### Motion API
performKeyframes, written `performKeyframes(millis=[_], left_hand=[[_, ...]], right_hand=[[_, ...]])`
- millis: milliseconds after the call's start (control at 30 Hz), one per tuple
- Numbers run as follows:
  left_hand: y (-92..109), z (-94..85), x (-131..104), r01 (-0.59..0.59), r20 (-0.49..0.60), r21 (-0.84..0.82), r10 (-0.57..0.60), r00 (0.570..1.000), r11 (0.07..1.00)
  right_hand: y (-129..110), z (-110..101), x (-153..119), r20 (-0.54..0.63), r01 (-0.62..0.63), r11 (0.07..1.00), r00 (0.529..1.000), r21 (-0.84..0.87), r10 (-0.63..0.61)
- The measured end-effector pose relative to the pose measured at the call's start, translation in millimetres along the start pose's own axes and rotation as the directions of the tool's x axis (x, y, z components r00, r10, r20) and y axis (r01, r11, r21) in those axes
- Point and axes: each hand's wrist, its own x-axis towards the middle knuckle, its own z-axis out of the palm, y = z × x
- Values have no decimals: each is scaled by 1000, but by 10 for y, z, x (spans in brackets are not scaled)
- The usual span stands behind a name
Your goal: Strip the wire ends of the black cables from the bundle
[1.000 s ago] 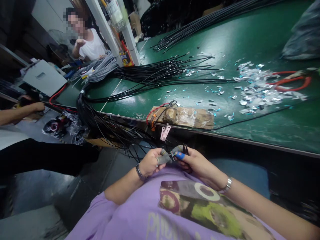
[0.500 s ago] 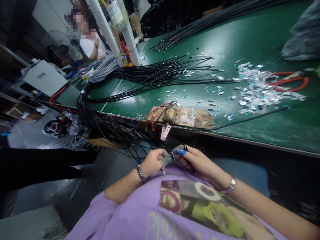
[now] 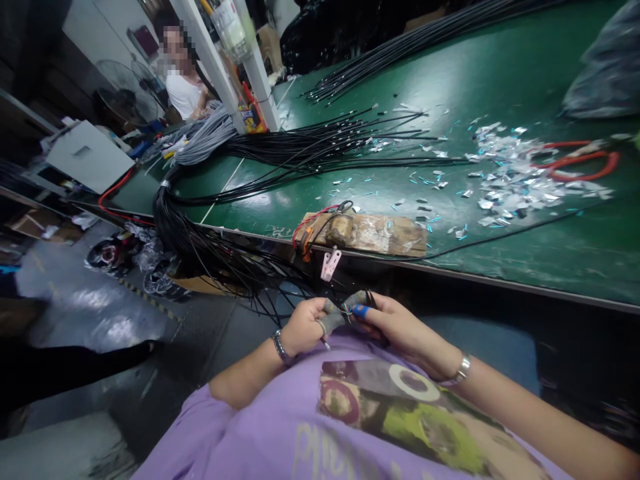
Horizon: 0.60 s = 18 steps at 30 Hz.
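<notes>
Close to my purple shirt, both hands meet at the stripped end of a black cable, where thin coloured wires fan out. My left hand pinches on the wires with a grey-covered thumb and fingertip. A short cable end pokes out below it. My right hand, with blue tape round one fingertip and a grey cover on another, is closed on the black cable. The fingers partly hide the wires. More black cables hang from the bench edge just beyond my left hand.
A wooden block with a pink clip below it sits at the edge of the green bench. Foil scraps, a red loop and cable bundles lie on it. A co-worker is at the far left.
My hands stay nearly in place, with small finger movements at the wires. The dark-clothed leg at left has moved back and down. The far co-worker has shifted slightly and lowered a hand.
</notes>
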Motion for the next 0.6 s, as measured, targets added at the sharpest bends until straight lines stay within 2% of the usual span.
performKeyframes(millis=[233,433,600], left_hand=[[-10,-10,-2,-6,16,28,6,1000,1000],[-14,-10,0,-16,31,38,14,999,999],[-2,-17,-3,42,53,58,-45,998,997]], right_hand=[[-62,41,-4,-11,-12,1000,1000,-16,11],[-19,0,48,46,-70,997,997,37,68],[-33,-18,72,73,-39,998,997,44,36]])
